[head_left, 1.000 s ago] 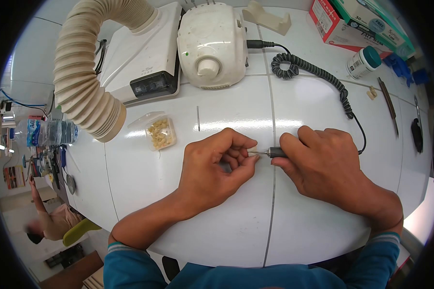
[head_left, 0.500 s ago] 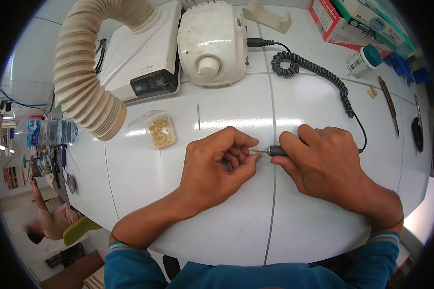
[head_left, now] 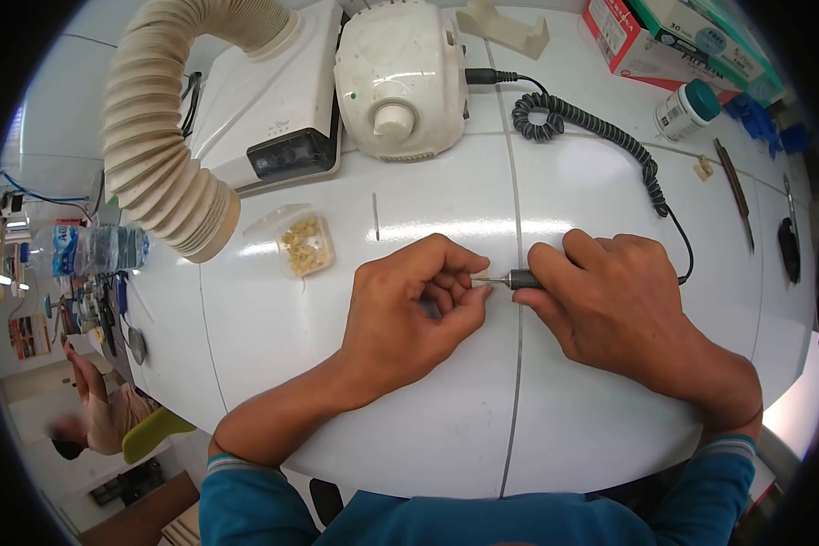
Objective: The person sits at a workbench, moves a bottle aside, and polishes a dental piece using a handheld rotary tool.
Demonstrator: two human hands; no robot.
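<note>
My right hand is wrapped round a dark rotary handpiece, whose thin metal bit points left. Facing it, my left hand pinches a small pale piece between thumb and fingers, mostly hidden by the fingertips. The bit's tip meets or nearly meets that piece; I cannot tell which. A small clear container of yellowish pieces stands left of my left hand. Behind the hands, a thin metal rod lies on the white table.
At the back stand a white control unit with a coiled cord and a dust extractor with a ribbed hose. A jar, boxes and tools lie right. A person sits far left.
Both hands keep almost the same pose, with the bit still at the pale piece. The person at far left has shifted their arms slightly.
</note>
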